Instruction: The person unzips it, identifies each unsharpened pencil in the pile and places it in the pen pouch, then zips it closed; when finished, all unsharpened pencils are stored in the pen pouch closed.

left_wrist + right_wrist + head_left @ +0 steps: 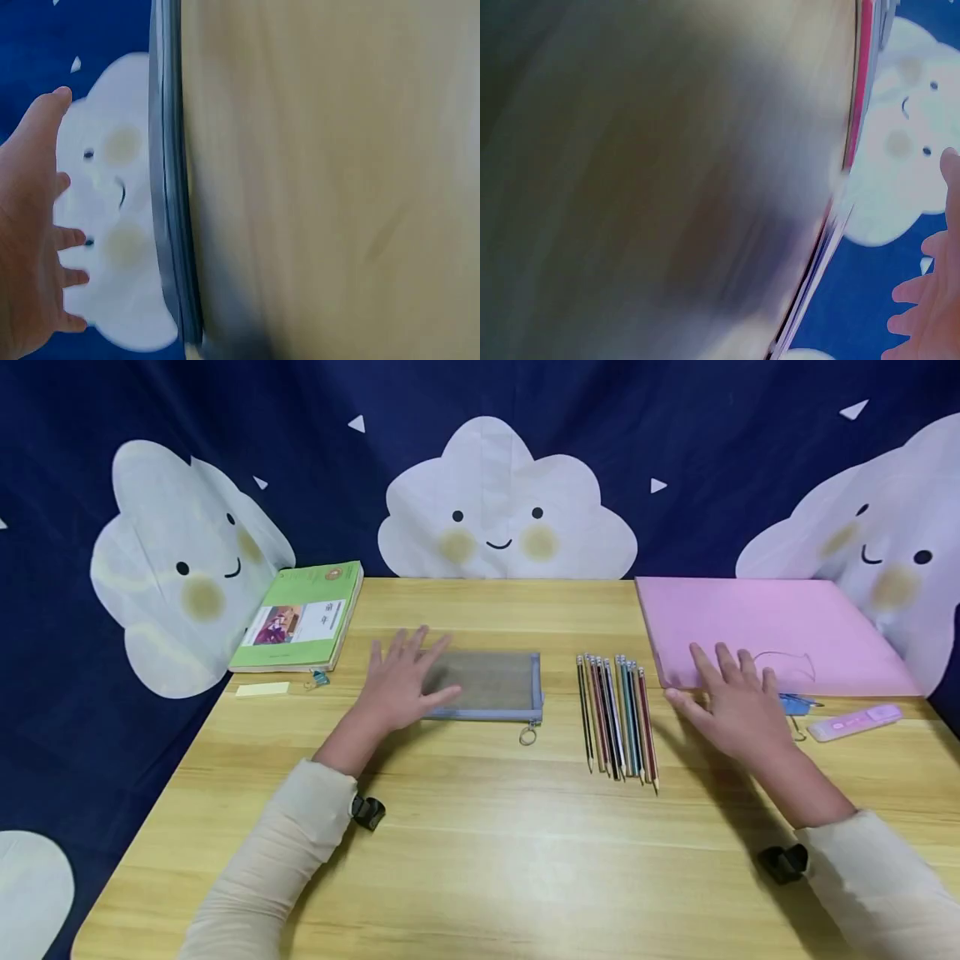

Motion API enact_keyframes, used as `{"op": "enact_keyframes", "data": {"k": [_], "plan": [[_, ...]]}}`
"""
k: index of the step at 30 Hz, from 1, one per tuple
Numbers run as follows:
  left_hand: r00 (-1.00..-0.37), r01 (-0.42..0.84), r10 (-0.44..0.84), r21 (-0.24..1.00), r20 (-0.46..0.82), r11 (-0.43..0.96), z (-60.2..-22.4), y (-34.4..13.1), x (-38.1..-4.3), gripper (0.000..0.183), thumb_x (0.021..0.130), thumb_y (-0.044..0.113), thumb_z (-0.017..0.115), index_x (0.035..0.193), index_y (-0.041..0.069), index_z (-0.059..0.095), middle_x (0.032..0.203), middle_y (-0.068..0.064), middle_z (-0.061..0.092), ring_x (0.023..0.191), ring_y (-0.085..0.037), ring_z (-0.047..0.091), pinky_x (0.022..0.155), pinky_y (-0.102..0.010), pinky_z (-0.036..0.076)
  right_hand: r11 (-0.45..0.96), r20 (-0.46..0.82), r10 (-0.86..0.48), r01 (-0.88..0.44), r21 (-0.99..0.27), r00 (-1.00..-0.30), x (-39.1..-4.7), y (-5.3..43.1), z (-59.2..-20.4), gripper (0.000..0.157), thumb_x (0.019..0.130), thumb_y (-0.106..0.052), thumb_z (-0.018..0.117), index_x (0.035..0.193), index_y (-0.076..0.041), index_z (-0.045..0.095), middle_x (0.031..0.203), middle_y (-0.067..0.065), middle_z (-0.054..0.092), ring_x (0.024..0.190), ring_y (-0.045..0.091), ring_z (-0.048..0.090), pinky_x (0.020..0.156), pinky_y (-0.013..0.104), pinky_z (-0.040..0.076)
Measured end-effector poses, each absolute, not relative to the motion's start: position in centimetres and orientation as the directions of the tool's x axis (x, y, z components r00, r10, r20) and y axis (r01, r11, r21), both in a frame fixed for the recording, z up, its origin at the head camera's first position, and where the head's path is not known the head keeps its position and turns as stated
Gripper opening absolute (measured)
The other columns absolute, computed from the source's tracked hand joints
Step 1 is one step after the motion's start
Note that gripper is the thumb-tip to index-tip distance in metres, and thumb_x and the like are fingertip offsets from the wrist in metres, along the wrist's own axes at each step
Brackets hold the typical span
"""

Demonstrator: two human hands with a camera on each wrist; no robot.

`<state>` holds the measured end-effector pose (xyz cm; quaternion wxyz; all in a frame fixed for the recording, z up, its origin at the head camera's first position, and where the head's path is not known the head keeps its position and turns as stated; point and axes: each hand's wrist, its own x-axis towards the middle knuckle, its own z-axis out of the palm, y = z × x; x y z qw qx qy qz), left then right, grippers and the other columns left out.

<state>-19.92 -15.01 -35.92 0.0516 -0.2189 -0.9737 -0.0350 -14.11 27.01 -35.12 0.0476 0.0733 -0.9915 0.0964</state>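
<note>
With its fingers spread, my left hand [397, 685] is over the left end of a grey mesh zip pouch [487, 685] with blue edging and a ring on its zip pull. In the left wrist view the same hand [34, 240] shows straight fingers, beside the pouch's dark edge [172, 187]. My right hand [738, 714], fingers also spread, overlaps the front edge of a pink folder [757, 618]. Nothing is gripped by either hand. Between them lies a row of several pencils [617, 718], eraser ends toward the back, points toward me.
A green book [296, 618] lies at the back left, with a pale yellow strip [262, 690] and a small blue clip [320, 677] before it. Right of my right hand are a blue item [797, 704] and a pink and white stick-shaped item [855, 723]. A dark blue curtain [322, 393] hangs behind the table.
</note>
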Motion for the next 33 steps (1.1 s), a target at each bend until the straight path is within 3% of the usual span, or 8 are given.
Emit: {"op": "enact_keyframes", "data": {"k": [5,11,16,20,25,33], "plan": [[-0.836,0.542,0.539,0.009,0.107,0.840,-35.6,-11.9,-18.6,0.064,0.078,0.063,0.037,0.129,0.024,0.037,0.127,-0.008,0.040,0.116,-0.028,0.034,0.095,-0.052,0.024,0.955,0.115,-0.226,-0.243,-0.169,-0.967,-14.7,23.7,-34.9,0.069,0.085,-0.056,0.033,0.138,-0.018,0.012,0.137,0.023,0.013,0.124,0.042,0.001,0.096,0.060,-0.004],[-0.810,0.586,0.586,0.005,0.023,0.810,-35.0,-7.8,-16.8,0.037,0.081,0.051,0.045,0.100,0.024,0.062,0.096,0.004,0.059,0.093,-0.018,0.053,0.090,-0.044,0.036,0.903,0.179,-0.382,-0.408,-0.138,-0.907,-15.3,18.9,-35.3,0.064,0.084,-0.054,0.039,0.132,-0.012,0.034,0.131,0.022,0.031,0.120,0.043,0.020,0.098,0.058,0.012],[-0.805,0.591,0.591,0.015,-0.050,0.806,-35.4,-5.4,-16.1,0.033,0.081,0.047,0.049,0.071,0.019,0.062,0.067,0.006,0.056,0.063,-0.013,0.053,0.069,-0.040,0.044,0.850,0.193,-0.484,-0.512,-0.129,-0.853,-15.5,15.6,-35.9,0.052,0.083,-0.045,0.049,0.118,-0.007,0.050,0.115,0.018,0.050,0.107,0.036,0.043,0.093,0.049,0.032],[-0.811,0.583,0.582,0.004,-0.064,0.812,-36.0,-4.5,-16.0,0.034,0.082,0.042,0.049,0.058,0.018,0.051,0.057,0.005,0.048,0.055,-0.014,0.049,0.057,-0.036,0.043,0.821,0.155,-0.516,-0.538,-0.188,-0.842,-15.5,13.7,-36.3,0.041,0.081,-0.039,0.056,0.105,-0.006,0.059,0.099,0.011,0.059,0.091,0.027,0.052,0.082,0.042,0.042],[-0.812,0.579,0.582,0.073,-0.039,0.812,-36.4,-4.3,-16.1,0.025,0.083,0.027,0.051,0.059,0.019,0.051,0.056,0.006,0.049,0.053,-0.012,0.047,0.049,-0.031,0.041,0.823,0.080,-0.473,-0.472,-0.316,-0.877,-15.6,12.5,-36.4,0.031,0.080,-0.034,0.059,0.095,-0.008,0.063,0.077,0.000,0.059,0.067,0.015,0.052,0.058,0.027,0.045],[-0.810,0.578,0.584,0.232,0.050,0.782,-35.9,-4.3,-16.4,0.020,0.087,0.022,0.048,0.070,0.017,0.057,0.060,0.006,0.050,0.052,-0.009,0.044,0.043,-0.023,0.037,0.677,0.012,-0.234,-0.172,-0.715,-0.972,-15.8,12.0,-36.4,0.023,0.077,-0.021,0.064,0.091,-0.004,0.059,0.077,0.007,0.063,0.062,0.015,0.060,0.049,0.025,0.049]]}}
